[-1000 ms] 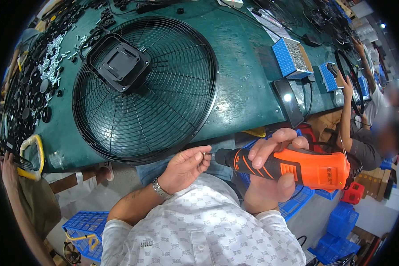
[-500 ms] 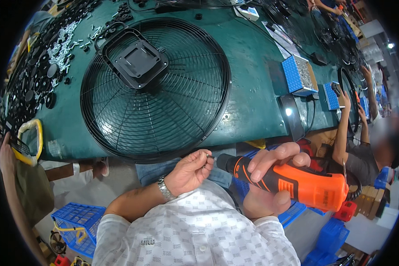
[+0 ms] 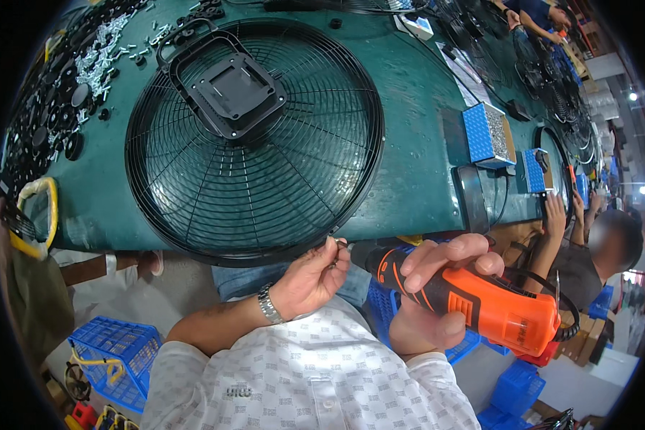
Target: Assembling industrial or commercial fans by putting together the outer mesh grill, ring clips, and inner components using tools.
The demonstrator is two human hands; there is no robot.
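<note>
Head view: left hand (image 3: 309,278) pinches a small screw (image 3: 340,245) just right of its fingertips, beside the fan guard (image 3: 254,136) rim on the green surface (image 3: 416,129). Right hand (image 3: 437,287) is wrapped around the orange driver (image 3: 480,301), whose long axis points left at the screw.

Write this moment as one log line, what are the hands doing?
left hand: pinches small screw at driver tip | right hand: grips orange electric screwdriver | black fan guard: flat on green table
</note>
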